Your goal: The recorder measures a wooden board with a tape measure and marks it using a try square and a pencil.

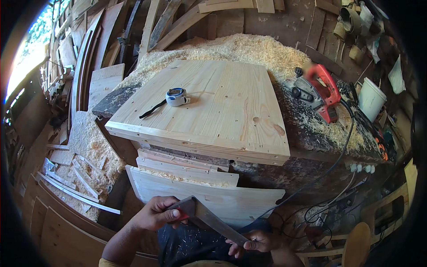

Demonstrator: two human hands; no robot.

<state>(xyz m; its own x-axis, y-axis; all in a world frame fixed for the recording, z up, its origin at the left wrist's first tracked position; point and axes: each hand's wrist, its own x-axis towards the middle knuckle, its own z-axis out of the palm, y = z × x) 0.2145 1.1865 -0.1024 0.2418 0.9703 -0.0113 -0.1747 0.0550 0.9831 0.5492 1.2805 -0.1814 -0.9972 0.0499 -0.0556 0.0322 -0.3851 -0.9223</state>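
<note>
A flat metal tool with a long blade (215, 220), perhaps a try square, is held between both hands at the lower middle. My left hand (163, 212) grips its wider end, where some red shows under the thumb. The far end of the blade lies between the thumb and fingers of my right hand (252, 243). Beyond the hands, a wide pine panel (213, 106) lies flat on the dark workbench (300, 133). A white and blue tape measure (176, 97) with a black strap sits on the panel, apart from both hands.
On the bench's right lies a red corded power tool (320, 90), its cable hanging over the front edge. Wood shavings (233, 46) are heaped behind the panel. Several boards (206, 200) lean against the bench front. A white bucket (372, 99) stands at the right; offcuts (83, 182) lie left.
</note>
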